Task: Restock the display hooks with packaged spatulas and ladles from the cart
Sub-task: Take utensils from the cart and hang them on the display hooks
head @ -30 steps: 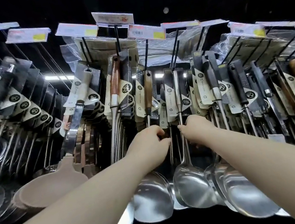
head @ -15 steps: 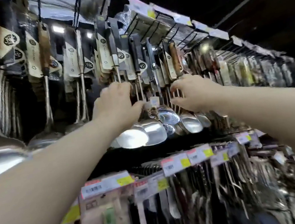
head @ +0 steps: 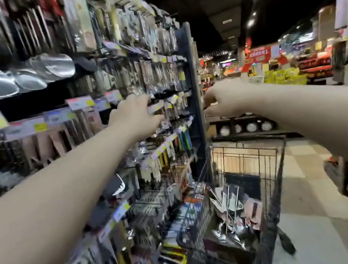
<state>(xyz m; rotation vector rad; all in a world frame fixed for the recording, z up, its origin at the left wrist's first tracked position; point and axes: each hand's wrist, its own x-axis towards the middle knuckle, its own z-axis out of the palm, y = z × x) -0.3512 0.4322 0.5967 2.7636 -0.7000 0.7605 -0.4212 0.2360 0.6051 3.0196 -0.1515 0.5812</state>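
1. A dim shop aisle with bright stalls far down it and a pale tiled floor point(head: 310, 182). The display rack point(head: 191, 71) runs along the left, its hooks crowded with carded utensils behind a row of price tags point(head: 80, 102).
2. The hanging ladles point(head: 21, 76) fill the upper left of the rack, steel bowls side by side.
3. The cart point(head: 267, 173) stands just beside the rack's end post. The packaged utensils point(head: 232, 212) lie heaped in its basket, some handles leaning upward.
4. The left hand point(head: 135, 115) is out in front of the rack and the right hand point(head: 223, 100) just past the end post. Both have loosely bent fingers and carry nothing, as far as the blur lets one judge. Whether the left hand touches the rack cannot be told.
5. The stock is likely stiff steel, bowl-heavy, with smooth, slippery stems and thin card sleeves that could tear. Taking hold high on the handle, just under the card's hang-hole, should keep the piece hanging straight and leave the hole free for the hook.
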